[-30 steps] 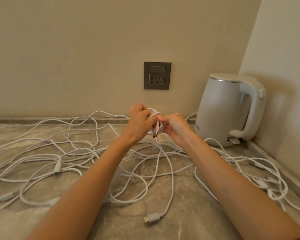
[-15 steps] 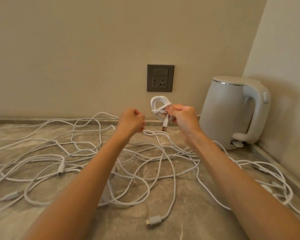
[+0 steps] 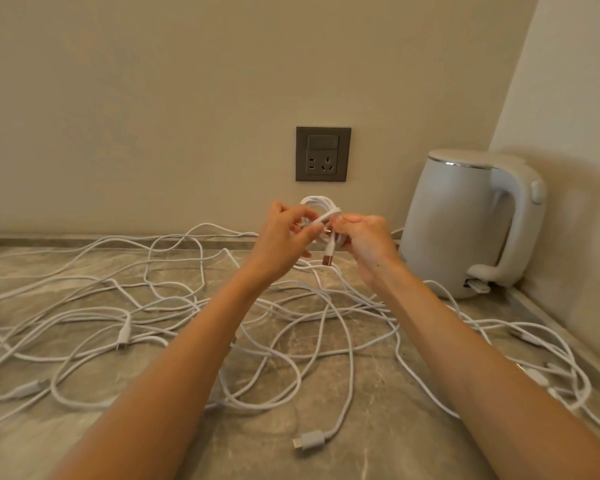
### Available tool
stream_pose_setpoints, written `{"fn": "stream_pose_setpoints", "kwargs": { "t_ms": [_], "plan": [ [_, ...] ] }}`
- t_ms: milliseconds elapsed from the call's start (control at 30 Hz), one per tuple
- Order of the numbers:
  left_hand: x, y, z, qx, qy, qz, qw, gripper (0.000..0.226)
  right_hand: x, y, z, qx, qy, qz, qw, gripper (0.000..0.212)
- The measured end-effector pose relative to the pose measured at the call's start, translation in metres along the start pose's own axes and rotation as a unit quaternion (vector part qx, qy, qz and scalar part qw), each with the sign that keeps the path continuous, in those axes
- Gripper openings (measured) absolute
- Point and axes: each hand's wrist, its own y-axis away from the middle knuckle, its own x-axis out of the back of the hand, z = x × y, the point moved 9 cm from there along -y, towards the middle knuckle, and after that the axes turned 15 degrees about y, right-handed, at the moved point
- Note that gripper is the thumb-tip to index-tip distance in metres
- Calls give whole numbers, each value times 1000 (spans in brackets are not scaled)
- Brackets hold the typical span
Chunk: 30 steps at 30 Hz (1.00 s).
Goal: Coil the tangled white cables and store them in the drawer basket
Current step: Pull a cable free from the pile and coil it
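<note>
A small coiled white cable (image 3: 321,206) is held up in front of the wall, its USB plug (image 3: 328,257) dangling below. My right hand (image 3: 366,242) grips the coil from the right. My left hand (image 3: 283,239) pinches the coil from the left. Under my arms a tangle of white cables (image 3: 174,317) sprawls over the marble counter (image 3: 378,445), with a loose connector (image 3: 309,441) near the front. The drawer basket is not in view.
A white electric kettle (image 3: 465,223) stands at the back right, close to the side wall. A grey wall socket (image 3: 323,154) sits on the wall behind my hands. More cable ends (image 3: 537,375) lie along the counter's right edge.
My left hand, which had dropped away from the coil half a second ago, has come back up and taken hold of it beside my right hand.
</note>
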Motion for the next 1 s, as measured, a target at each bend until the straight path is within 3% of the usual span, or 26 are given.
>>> {"fn": "stream_pose_setpoints", "kwargs": {
  "t_ms": [67, 167, 300, 467, 633, 800, 900, 1000],
  "plan": [
    [-2, 0, -4, 21, 16, 0, 1000, 7, -3, 2, 0, 0, -3, -9, 1000, 21],
    [-3, -3, -7, 28, -33, 16, 999, 19, -5, 4, -1, 12, 17, -18, 1000, 23],
    [-1, -4, -4, 29, -79, 21, 996, 14, -1, 5, -4, 26, 32, 0, 999, 24],
    [4, -1, -3, 58, -14, 43, 997, 38, -1, 2, 1, 15, 39, 26, 999, 14],
    [5, -1, 7, 11, -46, 11, 999, 39, 2, -1, 3, 4, 47, 12, 999, 20],
    [7, 6, 18, -86, -120, 67, 987, 40, -13, 4, 2, -40, -106, -55, 992, 16],
    [3, 6, 8, -54, -102, 55, 992, 45, -11, 4, 3, -30, -106, -53, 992, 23],
    [3, 3, -1, -14, -101, 20, 995, 46, -5, -1, 6, -6, -25, -29, 999, 24]
  ]
}}
